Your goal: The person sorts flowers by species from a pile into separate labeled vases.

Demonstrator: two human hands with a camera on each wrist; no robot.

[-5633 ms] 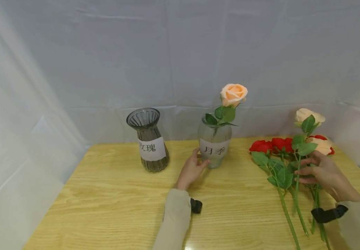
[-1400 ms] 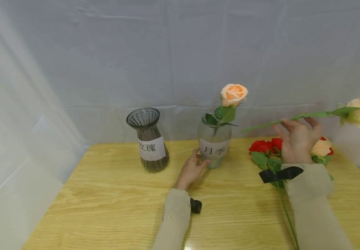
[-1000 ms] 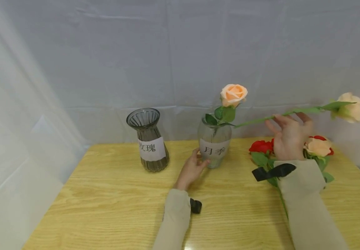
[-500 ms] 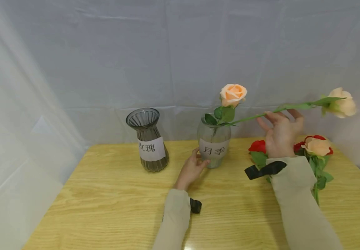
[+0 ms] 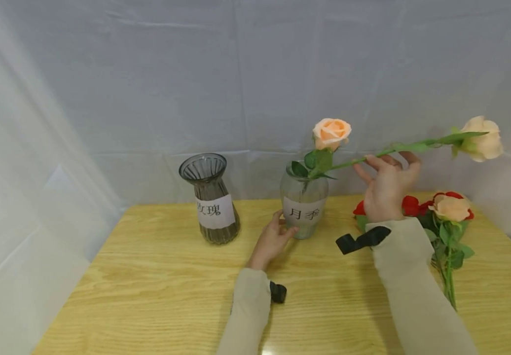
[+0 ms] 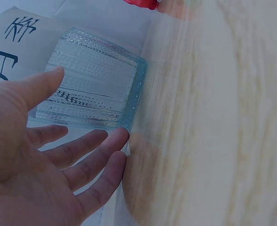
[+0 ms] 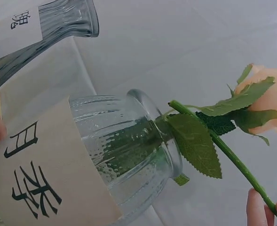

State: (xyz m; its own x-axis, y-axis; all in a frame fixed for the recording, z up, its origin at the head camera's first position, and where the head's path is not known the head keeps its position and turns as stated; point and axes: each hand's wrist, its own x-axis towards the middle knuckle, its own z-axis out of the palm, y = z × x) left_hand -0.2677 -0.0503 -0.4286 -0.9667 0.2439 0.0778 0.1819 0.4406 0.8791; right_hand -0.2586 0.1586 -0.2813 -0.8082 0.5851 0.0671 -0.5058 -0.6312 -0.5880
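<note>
1. Cream rose (image 5: 417, 146): off the counter (image 5: 171, 296), right of the clear vase (image 5: 304, 192). Long axis nearly level and slanting; bloom (image 5: 481, 139) far right and slightly higher, stem running left toward the vase.
2. Stem tip (image 7: 174, 104): just outside the rim (image 7: 150, 106), among leaves, not in the mouth. Contact with leaves or glass: cannot tell. Head view hides the tip behind foliage.
3. Key relation, my judgement: stem lies across the upright vase's axis. Going in would need the bloom end raised and the tip brought over the mouth.
4. Right grip (image 5: 386, 190): narrow, pinching the stem between tip and bloom; other fingers loosely raised. Vase mouth lies to its left. This is the nearer grip to stem and mouth.
5. Left grip (image 5: 271, 241): wide, low at the vase's left side; thumb over the front, fingers relaxed by the base. Well below the mouth.
6. Peach rose (image 5: 331, 133): in the clear vase, leaning right, leaves crowding the opening on the stem's side.
7. Farther out: gray vase (image 5: 208, 207) to the left; red roses (image 5: 411, 206) and a lying rose (image 5: 451, 207) on the counter, right, partly behind the arm.
</note>
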